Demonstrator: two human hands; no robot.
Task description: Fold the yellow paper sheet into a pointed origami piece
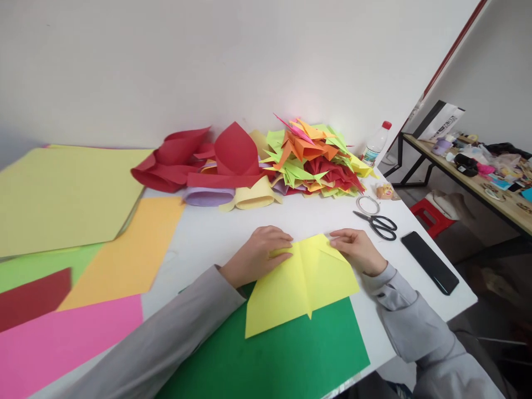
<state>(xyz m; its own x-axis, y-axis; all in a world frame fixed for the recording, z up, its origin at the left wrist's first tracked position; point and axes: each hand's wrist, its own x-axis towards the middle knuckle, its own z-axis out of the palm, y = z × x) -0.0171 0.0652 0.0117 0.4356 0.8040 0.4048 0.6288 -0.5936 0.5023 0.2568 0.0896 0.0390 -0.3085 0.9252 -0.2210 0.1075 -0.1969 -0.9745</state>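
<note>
The green sheet (266, 357) lies nearest, with the yellow sheet (280, 293) over it, its centre crease running away from the person. At its far part, the left hand (261, 254) touches left of the crease; the right hand (358, 249), right of it, is nearer the folded flap (333, 250). Whether either pinches or only presses, I cannot tell.

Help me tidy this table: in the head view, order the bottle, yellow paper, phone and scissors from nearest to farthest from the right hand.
1. Yellow paper: at the right hand's fingertips.
2. Scissors: just beyond, slightly right.
3. Phone: farther right.
4. Bottle: far back.
</note>
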